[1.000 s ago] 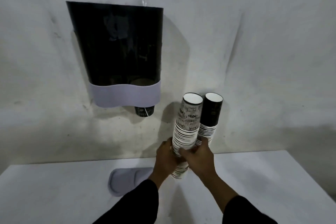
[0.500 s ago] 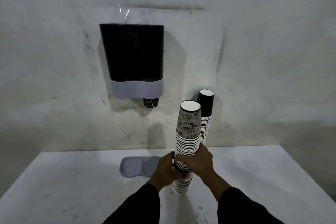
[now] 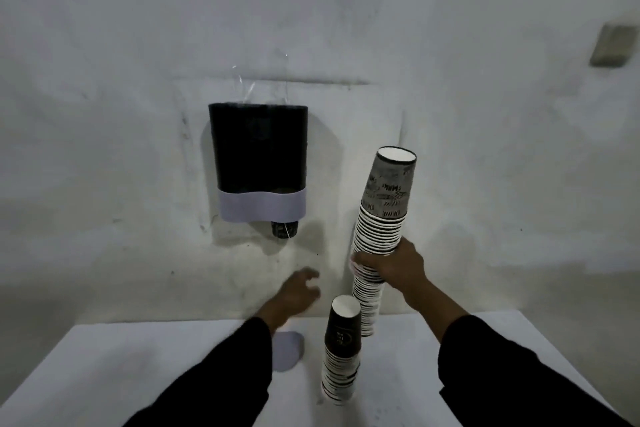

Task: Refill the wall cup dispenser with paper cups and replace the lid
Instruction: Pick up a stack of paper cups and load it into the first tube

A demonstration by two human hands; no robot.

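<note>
The dark wall cup dispenser (image 3: 258, 149) with a lilac lower band hangs on the wall, its top uncovered, and one cup bottom (image 3: 284, 229) pokes out below. My right hand (image 3: 393, 269) grips a tall stack of patterned paper cups (image 3: 382, 218), lifted and tilted, to the right of the dispenser. A shorter stack of dark cups (image 3: 341, 350) stands upside down on the white table (image 3: 138, 367). My left hand (image 3: 298, 293) hovers empty, fingers apart, below the dispenser. The lilac lid (image 3: 287, 352) lies on the table, partly hidden by my left sleeve.
The wall is close behind the table's far edge. A small grey block (image 3: 614, 45) is fixed high on the wall at the right. Clear tape strips (image 3: 263, 87) hang above the dispenser.
My left hand let go of the cups and moved left toward the dispenser. My right hand raised the patterned stack. The dark stack now stands alone on the table.
</note>
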